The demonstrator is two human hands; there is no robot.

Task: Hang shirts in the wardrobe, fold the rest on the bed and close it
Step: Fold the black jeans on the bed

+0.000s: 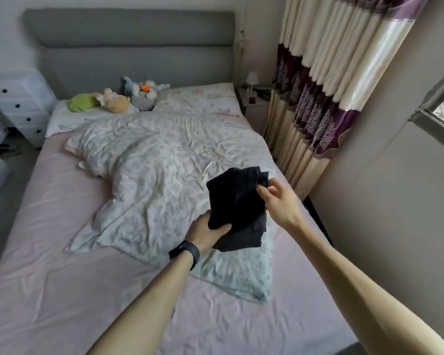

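A folded black garment (pixel 237 201) is held just above the right side of the bed (pixel 49 252). My left hand (pixel 207 233), with a dark band on its wrist, grips the garment's lower left edge, thumb on top. My right hand (pixel 280 201) pinches the garment's upper right corner between thumb and fingers. Under it lies a darker grey folded piece (pixel 244 239) on the quilt. The wardrobe is out of view.
A crumpled white floral quilt (pixel 164 170) covers the middle of the pink sheet. Soft toys (pixel 118 98) lie by the grey headboard (pixel 128 47). A white drawer unit (pixel 18 103) stands left; a purple and cream curtain (pixel 318 98) and a nightstand (pixel 254 98) are right.
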